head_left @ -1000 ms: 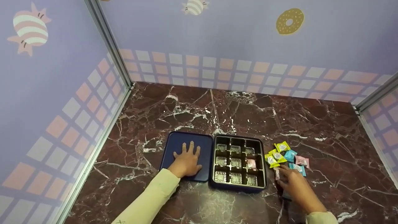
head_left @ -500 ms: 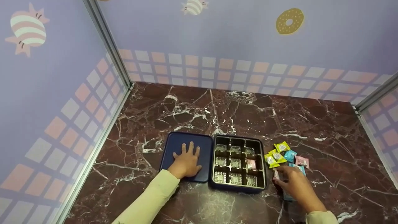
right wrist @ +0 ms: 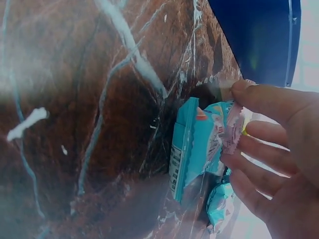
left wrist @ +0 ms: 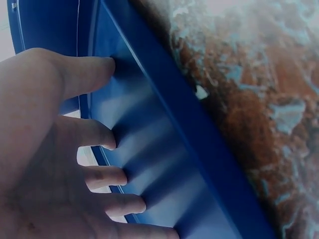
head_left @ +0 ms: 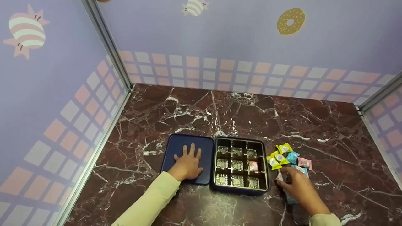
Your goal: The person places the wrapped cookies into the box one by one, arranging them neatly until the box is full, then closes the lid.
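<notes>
Right hand has closed its thumb in, pinching a pink candy near the tin, so it looks secured; left hand is spread on the lid.

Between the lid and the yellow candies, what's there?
In the head view, the divided tin lies between the lid and the yellow candies, with one pink candy in a compartment.

Lilac wall, printed candy, marbled tabletop
</notes>
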### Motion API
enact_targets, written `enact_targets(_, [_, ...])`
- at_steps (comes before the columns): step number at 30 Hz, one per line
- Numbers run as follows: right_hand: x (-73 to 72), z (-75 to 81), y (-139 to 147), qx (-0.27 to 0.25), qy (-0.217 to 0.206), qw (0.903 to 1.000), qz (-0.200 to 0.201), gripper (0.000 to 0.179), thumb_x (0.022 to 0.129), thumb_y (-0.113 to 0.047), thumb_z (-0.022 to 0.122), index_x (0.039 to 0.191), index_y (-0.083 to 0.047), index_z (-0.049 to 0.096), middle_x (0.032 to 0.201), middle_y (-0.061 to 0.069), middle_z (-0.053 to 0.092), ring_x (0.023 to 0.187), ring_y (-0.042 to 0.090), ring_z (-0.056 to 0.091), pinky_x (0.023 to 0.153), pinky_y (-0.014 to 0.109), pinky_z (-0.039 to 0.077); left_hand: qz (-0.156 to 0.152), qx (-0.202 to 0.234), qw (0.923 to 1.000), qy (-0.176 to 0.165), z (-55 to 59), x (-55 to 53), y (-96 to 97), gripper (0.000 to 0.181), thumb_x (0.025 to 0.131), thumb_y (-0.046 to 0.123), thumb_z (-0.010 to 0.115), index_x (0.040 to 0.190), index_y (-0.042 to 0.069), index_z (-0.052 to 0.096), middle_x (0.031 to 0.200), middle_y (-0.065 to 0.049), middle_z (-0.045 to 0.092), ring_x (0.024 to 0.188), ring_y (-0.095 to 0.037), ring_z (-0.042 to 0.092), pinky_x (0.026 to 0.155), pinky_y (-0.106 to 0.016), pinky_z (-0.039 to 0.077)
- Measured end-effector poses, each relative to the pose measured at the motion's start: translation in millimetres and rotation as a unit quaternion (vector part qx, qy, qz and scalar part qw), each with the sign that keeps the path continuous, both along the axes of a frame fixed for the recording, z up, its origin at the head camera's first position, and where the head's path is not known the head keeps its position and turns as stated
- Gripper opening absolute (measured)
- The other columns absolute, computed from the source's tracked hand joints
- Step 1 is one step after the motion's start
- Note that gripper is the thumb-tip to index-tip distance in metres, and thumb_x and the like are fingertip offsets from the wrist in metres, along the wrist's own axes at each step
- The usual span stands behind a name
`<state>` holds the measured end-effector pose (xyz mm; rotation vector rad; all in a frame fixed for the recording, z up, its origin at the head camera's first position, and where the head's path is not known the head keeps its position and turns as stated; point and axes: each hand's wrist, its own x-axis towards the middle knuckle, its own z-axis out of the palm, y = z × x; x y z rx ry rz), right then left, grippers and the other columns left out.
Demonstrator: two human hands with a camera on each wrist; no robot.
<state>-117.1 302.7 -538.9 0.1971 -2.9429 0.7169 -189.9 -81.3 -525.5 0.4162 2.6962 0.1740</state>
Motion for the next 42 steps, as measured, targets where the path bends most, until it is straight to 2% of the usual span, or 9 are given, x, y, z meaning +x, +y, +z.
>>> enact_targets(10, [-2.3, 4.5, -2, 0.005, 0.044, 0.999, 0.001, 0.03, 0.073, -0.009, 0.082, 0.099, -0.002, 0.069, 0.091, 0.012, 0.07, 0.088, 0.032, 0.065, 0.078, 0.051, 0.05, -0.006, -0.01, 0.9999, 0.005, 1.1, -1.2, 0.1, 0.073, 0.095, 0.045, 0.055, 0.155, 0.014, 0.025, 0.162, -0.019, 0.012, 0.146, -0.047, 0.014, 0.101, -0.073, 0.03])
enact_targets(19, [-5.2, 7.8, -4, -0.002, 0.033, 0.9994, -0.005, 0.028, 0.076, -0.011, 0.081, 0.1, -0.003, 0.07, 0.093, 0.011, 0.071, 0.087, 0.029, 0.066, 0.078, 0.049, 0.051, -0.006, -0.009, 0.9999, 0.009, 4.0, 0.7, -0.1, 0.073, 0.095, 0.044, 0.056, 0.154, 0.014, 0.026, 0.161, -0.02, 0.013, 0.146, -0.048, 0.015, 0.101, -0.073, 0.031])
enact_targets(29, [-8.3, 11.2, -7, -0.003, 0.05, 0.9986, -0.012, 0.027, 0.076, -0.013, 0.082, 0.1, -0.006, 0.07, 0.092, 0.01, 0.069, 0.08, 0.022, 0.063, 0.071, 0.045, 0.05, -0.007, -0.006, 0.9999, 0.013, 2.5, 2.0, 0.1, 0.074, 0.095, 0.045, 0.055, 0.154, 0.013, 0.026, 0.161, -0.02, 0.014, 0.145, -0.049, 0.016, 0.1, -0.074, 0.031])
enact_targets(38, [-14.1, 14.4, -10, -0.013, 0.113, 0.9935, 0.002, 0.027, 0.072, -0.01, 0.084, 0.095, -0.005, 0.071, 0.093, 0.013, 0.07, 0.09, 0.032, 0.066, 0.079, 0.05, 0.05, -0.006, -0.009, 0.9999, 0.009, 1.2, 2.7, 0.5, 0.074, 0.095, 0.045, 0.055, 0.154, 0.013, 0.026, 0.161, -0.02, 0.013, 0.146, -0.048, 0.015, 0.1, -0.074, 0.031])
enact_targets(42, [-17.2, 17.5, -13, -0.016, 0.118, 0.9928, 0.009, 0.028, 0.073, -0.01, 0.083, 0.097, -0.004, 0.07, 0.096, 0.015, 0.07, 0.093, 0.035, 0.065, 0.082, 0.051, 0.05, -0.007, -0.016, 0.9998, 0.002, 0.7, 2.2, 0.7, 0.074, 0.095, 0.046, 0.054, 0.155, 0.015, 0.024, 0.162, -0.019, 0.011, 0.147, -0.047, 0.014, 0.101, -0.073, 0.031])
